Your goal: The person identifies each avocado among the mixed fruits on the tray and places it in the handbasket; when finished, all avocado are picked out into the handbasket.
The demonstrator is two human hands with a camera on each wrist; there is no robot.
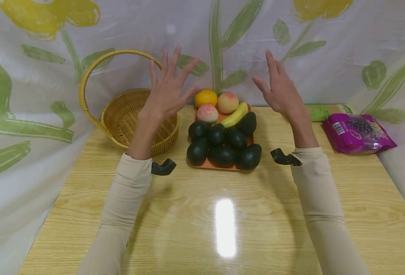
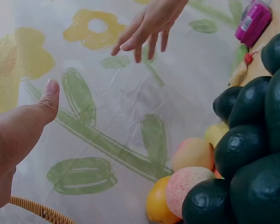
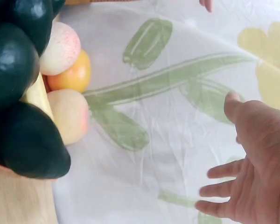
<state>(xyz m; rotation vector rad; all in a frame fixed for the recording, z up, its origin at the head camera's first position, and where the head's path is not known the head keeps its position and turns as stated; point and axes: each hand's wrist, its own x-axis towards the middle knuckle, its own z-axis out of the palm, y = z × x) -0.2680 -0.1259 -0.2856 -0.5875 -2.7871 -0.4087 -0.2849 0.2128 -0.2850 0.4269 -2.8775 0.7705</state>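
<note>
My left hand [image 1: 166, 91] is raised with its fingers spread, overlapping the wicker basket [image 1: 169, 144] in the head view. Held up on the other side, my right hand [image 1: 284, 91] has its fingers extended and thumb apart. Neither hand holds anything. Between them on the table, an orange tray [image 1: 213, 167] carries several dark green avocados [image 1: 223, 156] at the front. Behind these are a yellow banana [image 1: 235, 115], a speckled peach [image 1: 207, 114], a smoother peach [image 1: 228, 103] and an orange [image 1: 206, 98]. In the right wrist view the thumb [image 3: 232, 105] points upward.
The basket's tall hoop handle [image 1: 83, 88] arches up at the left. A purple grape-print package [image 1: 358, 133] lies at the right, with a green package [image 1: 317, 113] behind it. A flower-print curtain [image 1: 243, 46] hangs along the back of the wooden table [image 1: 188, 221].
</note>
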